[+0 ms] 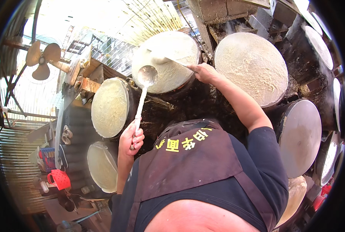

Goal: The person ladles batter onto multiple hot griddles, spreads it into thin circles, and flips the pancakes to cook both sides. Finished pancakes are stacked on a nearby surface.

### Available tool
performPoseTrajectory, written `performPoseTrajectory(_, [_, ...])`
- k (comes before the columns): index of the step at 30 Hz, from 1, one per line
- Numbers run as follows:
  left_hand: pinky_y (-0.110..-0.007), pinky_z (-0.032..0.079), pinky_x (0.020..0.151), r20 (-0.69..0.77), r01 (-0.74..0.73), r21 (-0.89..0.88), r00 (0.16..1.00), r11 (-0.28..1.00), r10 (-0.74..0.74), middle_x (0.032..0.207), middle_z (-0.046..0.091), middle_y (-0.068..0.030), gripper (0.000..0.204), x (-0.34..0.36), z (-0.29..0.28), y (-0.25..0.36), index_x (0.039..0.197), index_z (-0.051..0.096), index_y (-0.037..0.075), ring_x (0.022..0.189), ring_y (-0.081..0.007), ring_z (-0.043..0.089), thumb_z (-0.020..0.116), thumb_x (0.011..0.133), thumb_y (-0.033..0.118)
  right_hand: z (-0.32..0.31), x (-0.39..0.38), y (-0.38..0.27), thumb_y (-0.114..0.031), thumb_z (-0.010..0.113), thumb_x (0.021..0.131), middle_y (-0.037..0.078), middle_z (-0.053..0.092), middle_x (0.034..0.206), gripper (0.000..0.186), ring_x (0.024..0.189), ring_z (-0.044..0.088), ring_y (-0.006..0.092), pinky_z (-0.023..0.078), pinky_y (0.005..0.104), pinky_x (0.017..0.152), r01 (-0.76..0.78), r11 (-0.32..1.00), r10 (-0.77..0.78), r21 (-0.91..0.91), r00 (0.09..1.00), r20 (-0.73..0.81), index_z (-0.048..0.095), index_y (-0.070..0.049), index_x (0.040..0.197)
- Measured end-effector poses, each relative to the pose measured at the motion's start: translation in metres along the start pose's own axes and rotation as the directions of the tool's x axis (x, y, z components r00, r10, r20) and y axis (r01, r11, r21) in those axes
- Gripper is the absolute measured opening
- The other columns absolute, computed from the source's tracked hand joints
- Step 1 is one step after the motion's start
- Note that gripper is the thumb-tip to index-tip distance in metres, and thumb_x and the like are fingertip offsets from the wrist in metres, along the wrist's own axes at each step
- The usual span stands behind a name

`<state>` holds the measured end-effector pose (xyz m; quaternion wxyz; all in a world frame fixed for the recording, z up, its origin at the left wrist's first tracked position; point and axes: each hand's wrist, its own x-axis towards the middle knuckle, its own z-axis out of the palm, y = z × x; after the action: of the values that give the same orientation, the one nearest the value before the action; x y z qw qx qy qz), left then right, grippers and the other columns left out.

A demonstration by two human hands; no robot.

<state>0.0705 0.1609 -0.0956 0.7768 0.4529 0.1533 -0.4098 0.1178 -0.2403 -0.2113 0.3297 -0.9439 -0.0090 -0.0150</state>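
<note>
My left hand (pixel 131 138) is closed round the long pale handle of a ladle (pixel 147 75), whose round bowl is over the top middle griddle (pixel 175 79). My right hand (pixel 205 73) grips a thin-handled spreading tool (pixel 161 60) reaching across that same griddle from the right; its far end is pale and hard to make out against the surface. A pale, batter-like layer covers the griddle. Another coated griddle (pixel 249 65) lies to the right of my right hand, and a smaller one (pixel 108 108) sits left of the ladle's handle.
More round plates on dark drums ring me: at lower left (pixel 101 168), at right (pixel 300 139) and along the far right edge. At left are a fan (pixel 41 58), a red perforated basket (pixel 58 178) and corrugated metal walls. Rough blocks and beams stand behind the griddles.
</note>
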Motion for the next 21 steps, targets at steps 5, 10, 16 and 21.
performPoseTrajectory(5, [-0.019, 0.032, 0.032, -0.042, -0.085, 0.144, 0.995, 0.986, 0.092, 0.068, 0.043, 0.0001, 0.032, 0.026, 0.002, 0.017, 0.132, 0.044, 0.016, 0.046, -0.0051, 0.038, 0.044, 0.101, 0.027, 0.025, -0.058, 0.033, -0.009, 0.056, 0.081, 0.021, 0.066, 0.096, 0.049, 0.091, 0.063, 0.0391, 0.050, 0.0449, 0.080, -0.007, 0.983, 0.045, 0.185, 0.978, -0.204, 0.054, -0.015, 0.129])
performPoseTrajectory(10, [-0.021, 0.031, 0.032, -0.189, -0.158, 0.560, 0.931, 0.813, 0.312, 0.065, 0.045, 0.0012, 0.042, 0.094, 0.025, 0.038, 0.139, 0.041, 0.018, 0.041, -0.0045, 0.037, 0.047, 0.100, 0.031, 0.075, -0.095, -0.021, -0.010, 0.057, 0.087, 0.010, 0.060, 0.074, 0.054, 0.053, 0.056, 0.0160, 0.048, 0.0308, 0.050, -0.283, 0.711, 0.449, 0.643, 0.887, -0.106, 0.046, -0.016, 0.139])
performPoseTrajectory(16, [-0.023, 0.034, 0.034, -0.167, -0.120, 0.798, 0.898, 0.591, 0.408, 0.064, 0.045, 0.0012, 0.039, 0.123, 0.044, 0.047, 0.136, 0.045, 0.018, 0.045, -0.0062, 0.039, 0.046, 0.098, 0.025, 0.100, -0.104, -0.077, -0.007, 0.052, 0.091, 0.004, 0.055, 0.069, 0.058, 0.046, 0.050, 0.0095, 0.045, 0.0275, 0.039, -0.263, 0.442, 0.507, 0.858, 0.862, 0.003, 0.036, -0.017, 0.145])
performPoseTrajectory(21, [-0.031, 0.040, 0.037, -0.112, -0.044, 0.561, 0.985, 0.827, 0.128, 0.066, 0.043, -0.0023, 0.010, 0.114, 0.071, 0.017, 0.097, 0.041, 0.014, 0.049, -0.0136, 0.044, 0.049, 0.093, 0.012, 0.131, -0.102, -0.087, -0.004, 0.048, 0.092, 0.003, 0.052, 0.069, 0.062, 0.042, 0.046, 0.0085, 0.042, 0.0247, 0.037, -0.272, 0.360, 0.425, 0.893, 0.899, 0.102, 0.029, -0.022, 0.149])
